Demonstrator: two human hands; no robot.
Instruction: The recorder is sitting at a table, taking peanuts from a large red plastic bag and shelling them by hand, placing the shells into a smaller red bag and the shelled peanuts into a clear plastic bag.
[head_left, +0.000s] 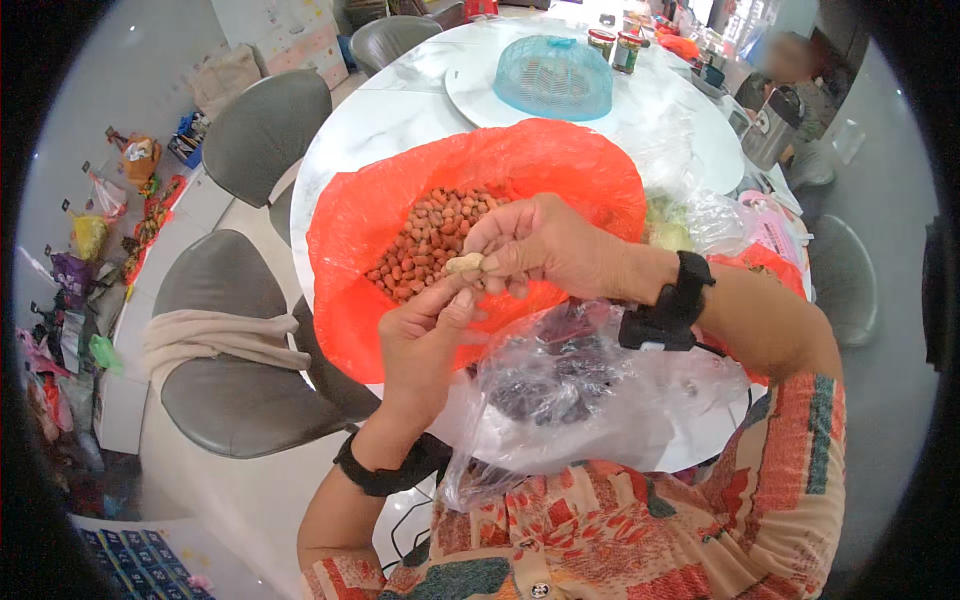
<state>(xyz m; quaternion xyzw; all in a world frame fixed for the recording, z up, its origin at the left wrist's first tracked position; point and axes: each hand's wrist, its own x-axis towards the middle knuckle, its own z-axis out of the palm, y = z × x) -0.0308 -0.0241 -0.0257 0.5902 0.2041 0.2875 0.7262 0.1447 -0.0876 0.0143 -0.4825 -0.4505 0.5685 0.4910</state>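
Note:
An unshelled peanut (463, 263) is pinched between the fingertips of both hands. My left hand (424, 330) comes from below and touches its lower side; my right hand (544, 247) holds it from the right. Beneath them lies a spread red plastic bag (592, 165) with a heap of reddish shelled peanuts (442, 232) in it. Near my body, a clear plastic bag (555, 375) rests at the table edge, with dark contents that I cannot make out. Both wrists wear black straps.
The white round table (352, 120) bears a blue mesh food cover (555, 79), glass jars (626, 52) and a metal pitcher (772, 127). Clear bags lie at the right. Grey chairs (266, 135) stand left, one with a beige cloth (225, 337). Another person sits at the far right.

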